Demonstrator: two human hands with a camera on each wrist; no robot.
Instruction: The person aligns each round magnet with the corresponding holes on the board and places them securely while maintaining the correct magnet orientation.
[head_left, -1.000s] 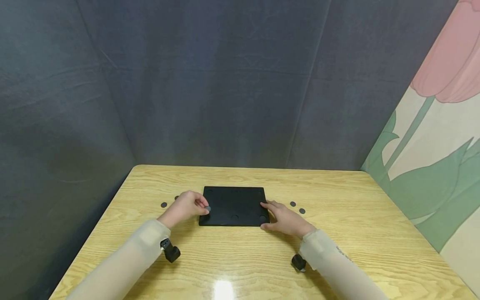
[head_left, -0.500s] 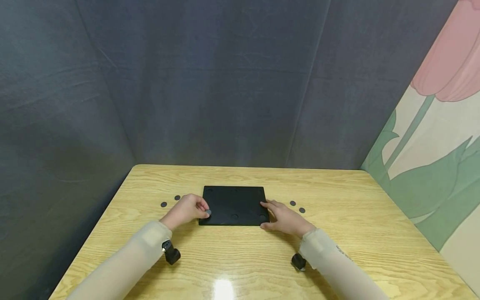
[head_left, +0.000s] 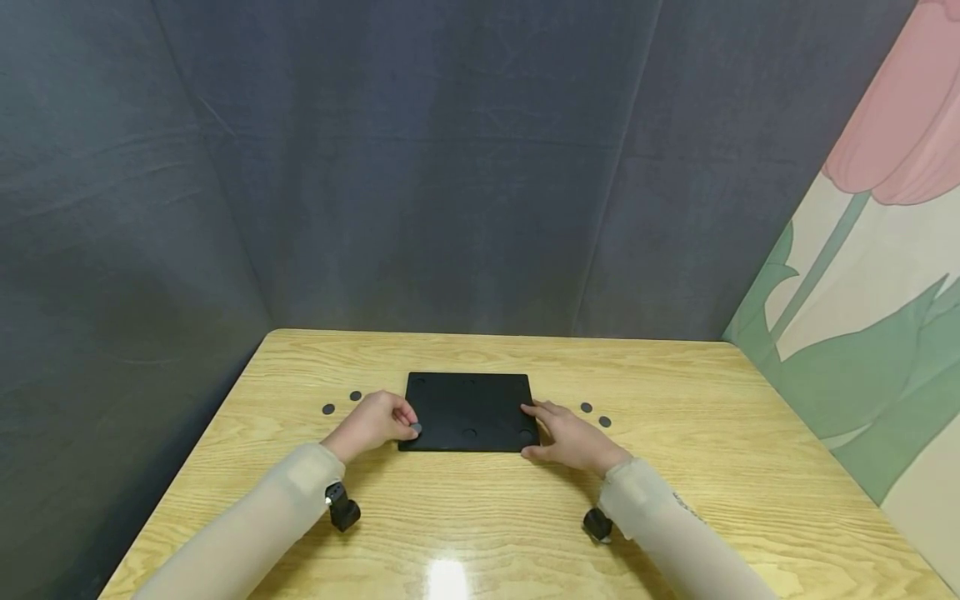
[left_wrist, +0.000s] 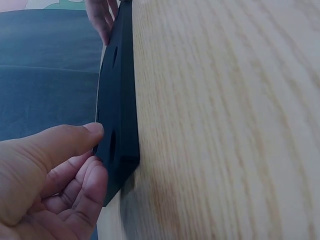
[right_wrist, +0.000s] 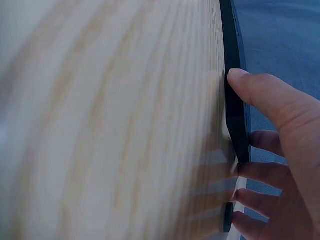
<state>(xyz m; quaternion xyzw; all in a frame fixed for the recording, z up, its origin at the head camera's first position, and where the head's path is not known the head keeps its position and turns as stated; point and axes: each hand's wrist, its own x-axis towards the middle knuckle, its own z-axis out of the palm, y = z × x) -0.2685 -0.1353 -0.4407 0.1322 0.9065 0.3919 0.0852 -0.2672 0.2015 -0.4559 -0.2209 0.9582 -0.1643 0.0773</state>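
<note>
Centrally, on a light wood-grain table [head_left: 465, 525], lies a flat black rectangular board [head_left: 472, 408], its long sides running left to right. Round marks, which look like shallow recesses, line its far and near edges. A person's two bare hands reach in from the lower corners, in pale sleeves, each with a small black camera at the wrist.

The left hand [head_left: 375, 425] is at the board's near left corner. Its thumb and forefinger are pinched narrowly on a small dark grey disc [head_left: 416, 428], held over that corner; its other fingers curl in towards the palm. The disc is mostly hidden in the left wrist view, so I cannot tell whether it touches the board.

The right hand [head_left: 566, 435] is at the board's right end, fingers spread wide, the thumb touching the long near edge and the forefinger resting by the right edge. It pinches nothing.

Four more dark discs lie flat on the table: a left pair [head_left: 328, 409] beyond the left hand, and a right pair [head_left: 604, 422] past the right hand, all apart from the board.

Behind the table hangs a dark blue-grey curtain [head_left: 450, 167]; to the right is a wall painting [head_left: 862, 317] of a pink tulip with green leaves.
</note>
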